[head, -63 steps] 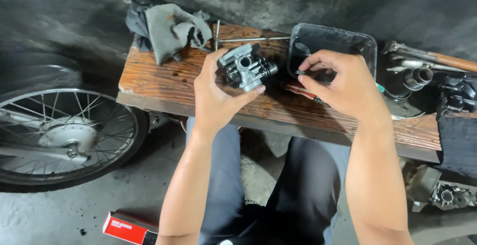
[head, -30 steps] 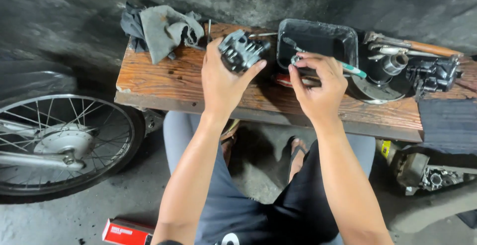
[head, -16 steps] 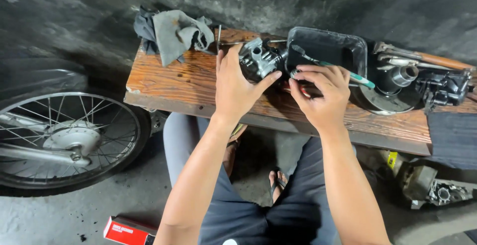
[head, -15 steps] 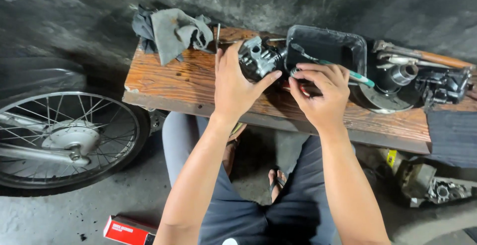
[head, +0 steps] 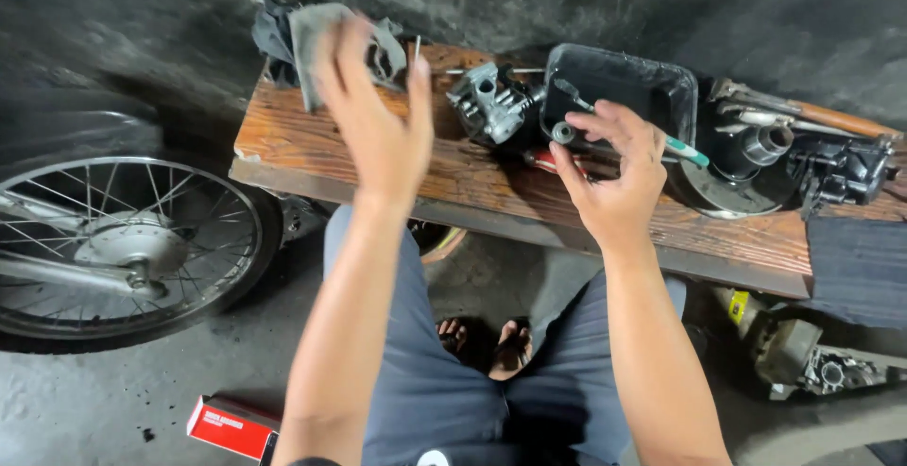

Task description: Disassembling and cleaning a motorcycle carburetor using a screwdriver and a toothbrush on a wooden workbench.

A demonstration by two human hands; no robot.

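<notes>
Grey cast metal, greasy and finned: the carburetor body (head: 493, 105) sits on the worn wooden table (head: 312, 135), near the far edge about midway along, touching the left wall of the black plastic tray (head: 661, 88). My left hand (head: 373, 117) is raised above the table's left part with the fingers spread wide and nothing in it, blurred, hanging in front of the grey rag (head: 316, 36) heaped at the far left corner. My right hand (head: 614, 178) hovers over the near side of the tray, just right of the carburetor body, and pinches a small metal ring (head: 564, 133) between thumb and forefinger; the other fingers are loosely curled. A green-handled brush (head: 680, 150) pokes out from behind that hand across the tray. At the table's right end lie dark engine parts (head: 831, 169) and a wood-handled tool (head: 812, 112). A spoked wheel (head: 123, 239) stands on the floor to the left, and a red box (head: 231, 425) lies near my knee.
</notes>
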